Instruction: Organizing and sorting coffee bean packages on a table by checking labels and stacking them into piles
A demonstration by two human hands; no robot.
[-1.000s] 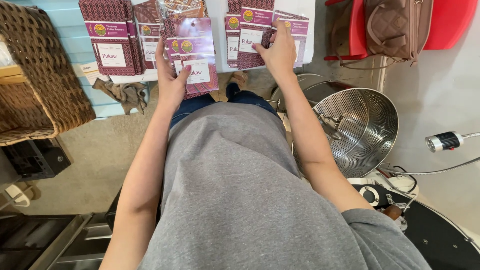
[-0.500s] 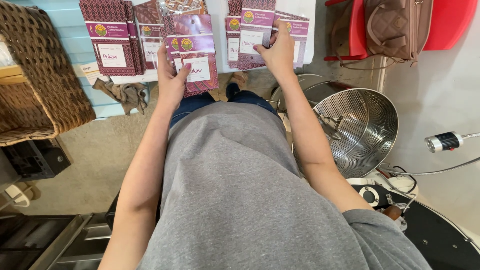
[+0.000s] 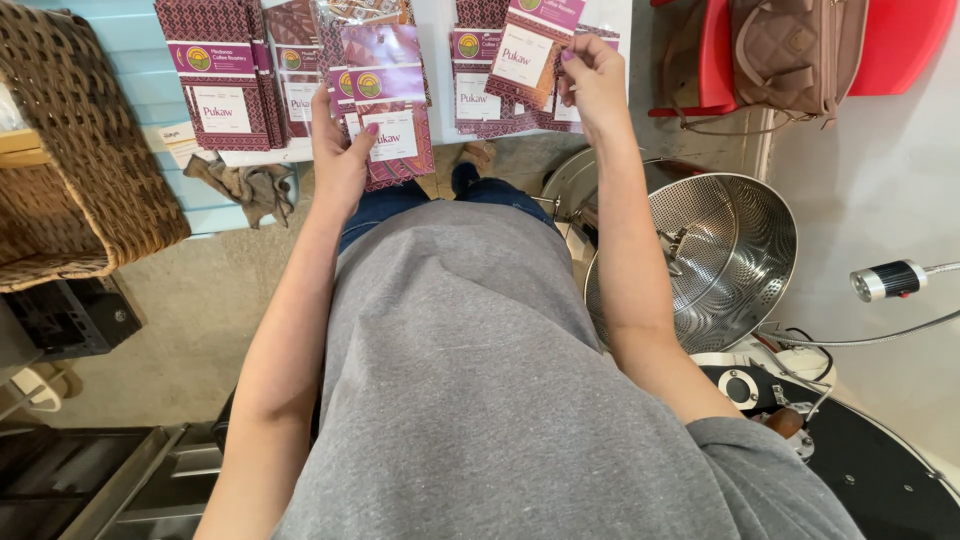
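My left hand grips a fanned stack of maroon patterned pouches with purple and white labels. Off to the right, my right hand pinches one more such pouch, tilted, by its right edge, above other pouches lying on the white tabletop. At the top left another pile of the same pouches rests on the table. My grey shirt fills the lower middle of the view.
A woven basket stands at the left, a brown rag beside it. A perforated steel drum tray is at the right. A brown bag lies on a red chair.
My right hand has lifted one pouch off the table pile and tilted it. My left hand keeps its stack almost still.
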